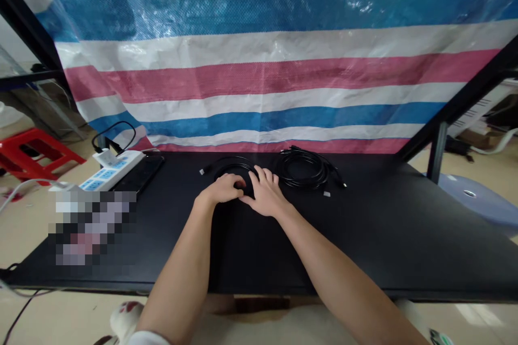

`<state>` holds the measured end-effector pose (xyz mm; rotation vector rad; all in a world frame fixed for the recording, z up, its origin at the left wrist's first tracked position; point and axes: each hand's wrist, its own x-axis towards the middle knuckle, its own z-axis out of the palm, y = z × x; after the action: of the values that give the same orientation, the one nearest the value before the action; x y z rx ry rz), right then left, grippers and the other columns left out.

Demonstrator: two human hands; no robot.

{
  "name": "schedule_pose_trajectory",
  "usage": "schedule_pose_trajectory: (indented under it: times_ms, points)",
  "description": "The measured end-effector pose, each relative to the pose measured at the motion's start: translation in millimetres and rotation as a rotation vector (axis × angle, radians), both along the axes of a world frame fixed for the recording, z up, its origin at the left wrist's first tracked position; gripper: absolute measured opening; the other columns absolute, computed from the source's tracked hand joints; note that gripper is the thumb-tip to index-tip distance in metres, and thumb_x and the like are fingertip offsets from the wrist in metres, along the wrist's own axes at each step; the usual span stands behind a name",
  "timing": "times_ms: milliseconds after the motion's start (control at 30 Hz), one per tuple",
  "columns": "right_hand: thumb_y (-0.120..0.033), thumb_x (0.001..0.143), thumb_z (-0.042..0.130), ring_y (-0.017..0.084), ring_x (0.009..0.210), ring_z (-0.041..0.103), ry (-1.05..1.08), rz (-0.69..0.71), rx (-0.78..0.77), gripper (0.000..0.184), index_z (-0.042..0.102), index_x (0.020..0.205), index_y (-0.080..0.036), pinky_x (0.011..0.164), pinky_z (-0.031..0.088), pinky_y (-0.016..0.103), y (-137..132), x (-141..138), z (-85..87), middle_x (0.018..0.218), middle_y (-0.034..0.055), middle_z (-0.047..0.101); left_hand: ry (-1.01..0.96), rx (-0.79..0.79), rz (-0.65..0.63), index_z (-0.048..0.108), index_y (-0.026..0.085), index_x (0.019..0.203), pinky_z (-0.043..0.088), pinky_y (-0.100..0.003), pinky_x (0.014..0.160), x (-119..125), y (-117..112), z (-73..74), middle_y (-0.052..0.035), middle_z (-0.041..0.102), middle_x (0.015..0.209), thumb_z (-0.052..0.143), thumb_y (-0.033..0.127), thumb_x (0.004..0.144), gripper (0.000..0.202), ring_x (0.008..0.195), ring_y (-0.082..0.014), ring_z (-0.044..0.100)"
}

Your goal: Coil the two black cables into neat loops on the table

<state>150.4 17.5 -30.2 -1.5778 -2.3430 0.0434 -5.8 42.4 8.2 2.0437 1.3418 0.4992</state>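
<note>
Both my hands rest together on a coiled black cable [229,166] lying on the black table [364,237]. My left hand [222,190] is curled, its fingers closed on the near side of the coil. My right hand [265,191] lies over the coil's right side with fingers stretched and slightly bent, touching my left hand. A second bundle of black cables [304,170] with plugs at its ends lies just right of my right hand, apart from it.
A white power strip [111,168] with a plugged-in adapter sits at the table's far left, beside a flat black device [140,175]. A striped tarp [267,64] hangs behind. A red stool [34,153] stands left, a pale stool [475,199] right.
</note>
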Motion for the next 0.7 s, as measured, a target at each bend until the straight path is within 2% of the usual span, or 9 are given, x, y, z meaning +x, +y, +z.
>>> schedule_pose_trajectory:
  times_ms: [100, 200, 367, 500, 600, 700]
  points:
    - [-0.042, 0.081, 0.062, 0.034, 0.12, 0.044, 0.031, -0.006, 0.056, 0.055, 0.054, 0.127, -0.014, 0.095, 0.037, 0.05, 1, -1, -0.4, 0.134, 0.02, 0.051, 0.169, -0.094, -0.069, 0.07, 0.02, 0.091, 0.049, -0.027, 0.072, 0, -4, 6.3, -0.0019, 0.071, 0.086, 0.059, 0.016, 0.06, 0.033, 0.075, -0.0179, 0.063]
    - [-0.037, 0.08, 0.063, 0.032, 0.114, 0.046, 0.076, -0.033, 0.136, 0.042, 0.061, 0.116, -0.016, 0.091, 0.04, 0.049, 6, 1, -5.0, 0.124, 0.0182, 0.057, 0.319, -0.032, -0.033, 0.07, 0.02, 0.1, 0.05, -0.027, 0.076, 4, -7, 8.7, -0.0034, 0.072, 0.093, 0.058, 0.015, 0.064, 0.038, 0.083, -0.0188, 0.065]
    - [-0.026, 0.079, 0.061, 0.03, 0.104, 0.049, 0.17, -0.107, 0.276, 0.028, 0.065, 0.105, -0.016, 0.084, 0.044, 0.045, 14, 7, -11.7, 0.112, 0.0168, 0.06, 0.469, 0.093, 0.108, 0.071, 0.021, 0.104, 0.049, -0.033, 0.086, 14, -8, 7.7, -0.008, 0.073, 0.098, 0.052, 0.016, 0.074, 0.036, 0.096, -0.0244, 0.066]
    - [-0.025, 0.08, 0.056, 0.027, 0.095, 0.051, 0.309, -0.116, 0.452, 0.016, 0.066, 0.091, -0.018, 0.084, 0.044, 0.044, 17, 17, -8.4, 0.097, 0.0133, 0.062, 0.527, 0.172, 0.226, 0.069, 0.023, 0.111, 0.047, -0.041, 0.094, 13, -6, 2.4, -0.0107, 0.069, 0.112, 0.048, 0.015, 0.078, 0.041, 0.11, -0.0282, 0.061]
    - [-0.025, 0.08, 0.053, 0.025, 0.088, 0.051, 0.425, -0.141, 0.589, 0.012, 0.063, 0.079, -0.019, 0.085, 0.043, 0.043, 21, 34, -2.0, 0.086, 0.0107, 0.062, 0.512, 0.202, 0.365, 0.07, 0.028, 0.111, 0.041, -0.049, 0.102, 11, -4, -6.7, -0.0111, 0.063, 0.123, 0.049, 0.015, 0.078, 0.041, 0.121, -0.0304, 0.053]
    - [-0.025, 0.079, 0.051, 0.024, 0.082, 0.052, 0.504, -0.251, 0.654, 0.011, 0.059, 0.072, -0.021, 0.085, 0.042, 0.044, 25, 64, 4.8, 0.078, 0.0081, 0.06, 0.463, 0.204, 0.525, 0.07, 0.029, 0.109, 0.031, -0.056, 0.108, 11, 0, -16.1, -0.0118, 0.051, 0.139, 0.052, 0.014, 0.075, 0.042, 0.136, -0.0335, 0.037]
